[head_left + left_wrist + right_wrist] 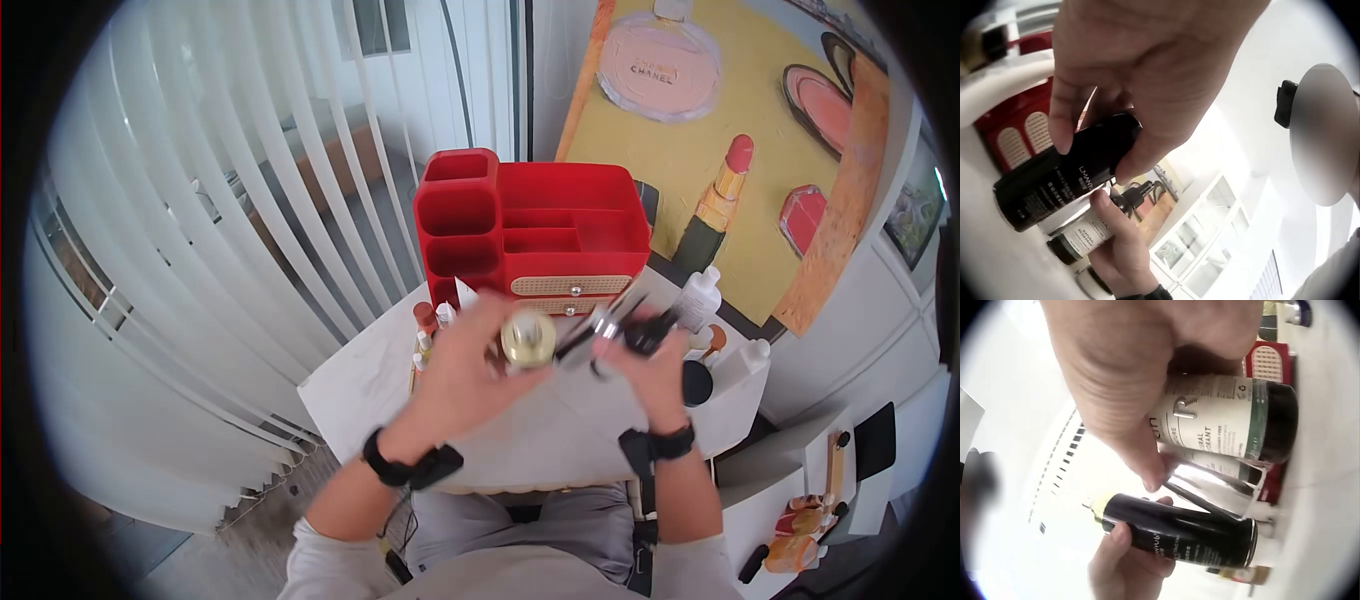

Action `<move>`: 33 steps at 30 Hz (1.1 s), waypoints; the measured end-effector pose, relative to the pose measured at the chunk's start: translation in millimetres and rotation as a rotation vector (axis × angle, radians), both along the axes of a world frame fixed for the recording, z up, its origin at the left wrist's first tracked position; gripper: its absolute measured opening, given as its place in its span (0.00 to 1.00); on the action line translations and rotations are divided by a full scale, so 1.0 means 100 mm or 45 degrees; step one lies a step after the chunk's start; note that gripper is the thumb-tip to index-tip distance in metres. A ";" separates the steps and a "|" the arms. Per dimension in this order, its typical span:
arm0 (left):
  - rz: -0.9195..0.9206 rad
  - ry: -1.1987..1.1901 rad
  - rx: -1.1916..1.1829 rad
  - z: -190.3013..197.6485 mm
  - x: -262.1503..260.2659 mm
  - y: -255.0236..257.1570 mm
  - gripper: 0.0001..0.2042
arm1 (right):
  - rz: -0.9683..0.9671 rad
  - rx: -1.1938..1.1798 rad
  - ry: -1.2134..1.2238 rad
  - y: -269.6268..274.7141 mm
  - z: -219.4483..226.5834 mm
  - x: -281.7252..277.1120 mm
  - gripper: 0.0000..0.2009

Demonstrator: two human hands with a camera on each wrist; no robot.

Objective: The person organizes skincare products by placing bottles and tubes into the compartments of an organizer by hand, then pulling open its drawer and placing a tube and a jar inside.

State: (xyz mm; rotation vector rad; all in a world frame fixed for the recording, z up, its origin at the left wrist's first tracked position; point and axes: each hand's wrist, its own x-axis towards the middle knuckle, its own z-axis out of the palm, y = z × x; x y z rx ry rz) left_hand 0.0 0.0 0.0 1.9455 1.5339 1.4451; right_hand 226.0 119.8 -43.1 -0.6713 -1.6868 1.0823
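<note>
Over the white table [520, 430], my left hand [460, 365] grips a slim black cylindrical bottle [1066, 175] with white lettering. Its pale yellowish top [528, 338] faces up in the head view. My right hand [650, 380] holds a deodorant bottle [1222, 419] with a cream label, green band and dark base. A black pump top [1138, 197] tops this bottle in the left wrist view. Beside it, a shiny flat rectangular piece [1210, 481] shows in the right wrist view; cannot tell whether my right hand holds it too. Both hands are blurred in the head view.
Behind the hands stands a red organizer [640, 235] with compartments and two woven-front drawers. White bottles [698, 300] and a black round-lidded jar [697, 382] are at the right. Small bottles [425, 320] stand at the left, near vertical blinds [250, 200]. A cosmetics painting [640, 140] leans behind.
</note>
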 end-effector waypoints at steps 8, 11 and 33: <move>0.278 0.317 0.048 0.99 -0.74 1.59 0.26 | -0.144 0.304 0.267 1.37 1.08 -0.69 0.19; 0.349 0.343 -0.049 0.84 -0.96 2.09 0.28 | -0.072 0.306 0.082 1.82 1.02 -0.93 0.18; 0.382 0.342 -0.223 0.39 -1.39 2.70 0.34 | 0.433 0.105 -0.480 2.45 0.71 -1.21 0.15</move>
